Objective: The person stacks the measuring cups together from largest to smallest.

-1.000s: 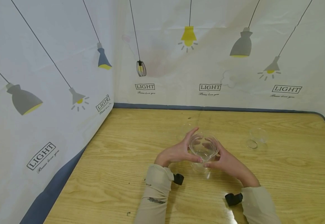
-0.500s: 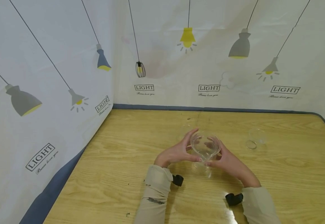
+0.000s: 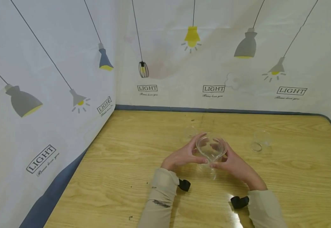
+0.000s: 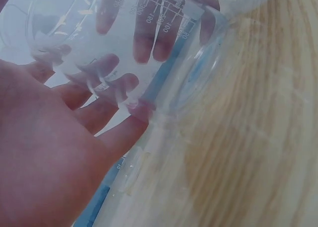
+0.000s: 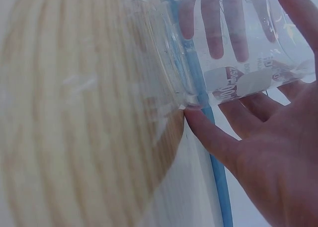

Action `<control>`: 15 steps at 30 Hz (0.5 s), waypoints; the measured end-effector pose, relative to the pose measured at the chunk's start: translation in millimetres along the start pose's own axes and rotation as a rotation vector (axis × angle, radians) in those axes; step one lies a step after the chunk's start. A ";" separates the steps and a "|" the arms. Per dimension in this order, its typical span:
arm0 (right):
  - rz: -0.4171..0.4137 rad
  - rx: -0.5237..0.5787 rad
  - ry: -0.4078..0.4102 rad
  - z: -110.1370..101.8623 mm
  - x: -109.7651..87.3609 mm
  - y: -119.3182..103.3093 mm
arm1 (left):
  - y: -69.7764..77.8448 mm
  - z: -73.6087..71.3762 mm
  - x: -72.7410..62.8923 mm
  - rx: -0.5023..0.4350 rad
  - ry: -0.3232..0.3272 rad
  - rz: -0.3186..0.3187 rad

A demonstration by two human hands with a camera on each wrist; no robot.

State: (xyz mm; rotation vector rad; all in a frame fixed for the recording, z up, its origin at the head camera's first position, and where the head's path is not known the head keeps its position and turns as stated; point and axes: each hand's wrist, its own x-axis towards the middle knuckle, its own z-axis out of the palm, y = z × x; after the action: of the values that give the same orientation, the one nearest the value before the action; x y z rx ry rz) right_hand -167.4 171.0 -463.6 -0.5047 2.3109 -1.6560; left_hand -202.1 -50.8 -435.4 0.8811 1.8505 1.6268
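Observation:
A clear glass beaker [image 3: 211,148] with a pouring spout and printed volume marks is held between both hands, over the middle of the table. My left hand [image 3: 185,154] grips its left side, fingers curved round the wall and thumb by the spout. From the other side my right hand [image 3: 233,163] grips it the same way, its thumb close to the left one. In the left wrist view, fingers show through the beaker's wall [image 4: 89,48]. The right wrist view shows the thumb at the edge of the beaker's base [image 5: 186,88].
A small clear round vessel [image 3: 190,131] stands behind the left hand. Farther right, another clear vessel [image 3: 262,138] lies or stands with a ring-like edge [image 3: 256,146]. A lamp-printed sheet [image 3: 177,72] walls the wooden table [image 3: 120,152] at the back and left.
Both hands and the beaker have shifted slightly to the right. The grip looks the same, and the clear vessels on the table have stayed in place.

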 end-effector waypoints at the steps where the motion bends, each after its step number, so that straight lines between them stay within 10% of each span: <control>1: 0.001 0.002 0.001 -0.2 -0.1 0.0 | 1.9 0.7 -0.3 -0.003 -0.004 -0.002; 15: 0.014 -0.010 -0.002 -1.3 -1.1 1.3 | -9.1 5.6 4.4 -0.154 -0.015 0.050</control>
State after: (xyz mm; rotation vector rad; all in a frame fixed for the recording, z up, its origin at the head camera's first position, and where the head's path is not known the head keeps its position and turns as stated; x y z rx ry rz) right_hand -167.1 173.0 -464.4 -0.4913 2.3177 -1.6377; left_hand -202.0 -44.5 -445.0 0.8765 1.6796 1.7616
